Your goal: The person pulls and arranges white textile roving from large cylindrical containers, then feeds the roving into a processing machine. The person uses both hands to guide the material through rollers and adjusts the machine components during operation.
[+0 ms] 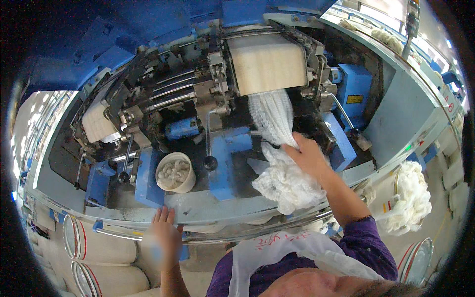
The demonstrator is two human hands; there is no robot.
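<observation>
A thick band of white fibre sliver point(271, 115) hangs from beneath the wide cream belt point(269, 64) of a blue and grey textile machine. My right hand point(308, 157) is closed round it, with the fingers wrapped over the strands. Below that grip, the rest bunches into a loose, crinkled heap over the machine's front edge. On the left, my left hand point(166, 232) rests against the grey front ledge point(222, 205), fingers stretched out and holding nothing; part of it is blurred.
A cream tub point(191, 183) with fibre scraps stands on the machine bed. Levers with black knobs point(210, 163) jut out beside blue brackets. A metal rail point(198, 241) runs below the ledge. Tall sliver cans point(106, 245) stand lower left; white fibre point(409, 198) overflows another at right.
</observation>
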